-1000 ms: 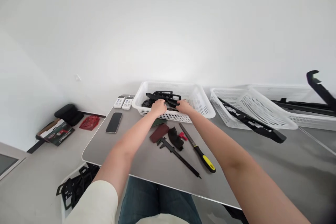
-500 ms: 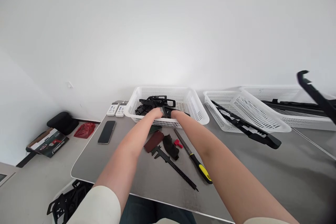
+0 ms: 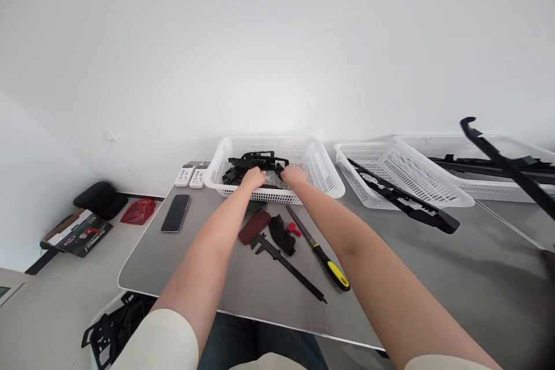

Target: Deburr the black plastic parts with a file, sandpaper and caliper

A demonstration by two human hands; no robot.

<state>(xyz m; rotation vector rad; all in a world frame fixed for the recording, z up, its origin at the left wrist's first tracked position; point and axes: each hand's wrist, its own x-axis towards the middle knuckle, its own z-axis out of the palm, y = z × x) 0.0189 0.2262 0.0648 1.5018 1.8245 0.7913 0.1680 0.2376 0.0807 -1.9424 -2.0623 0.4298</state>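
Observation:
Both hands reach into a white basket (image 3: 332,188) at the back of the grey table. Inside it black plastic parts (image 3: 254,161) lie piled toward the left. My left hand (image 3: 254,177) is curled at the near side of this pile. My right hand (image 3: 293,176) is beside it, fingers closed against the end of a black part at the basket's near rim. The fingertips of both hands are mostly hidden, so what the left one grips cannot be made out.
On the table are a caliper (image 3: 290,269), a yellow-black handled file (image 3: 332,269), a red piece (image 3: 293,229), brown sandpaper (image 3: 254,226) and a phone (image 3: 176,213). A long black part (image 3: 401,198) overhangs a second basket (image 3: 466,199). Another long part (image 3: 507,165) juts in at right.
The dark part between my hands has dropped lower or turned in the basket. My hands are slightly farther apart. The long black part at the far right has shifted left.

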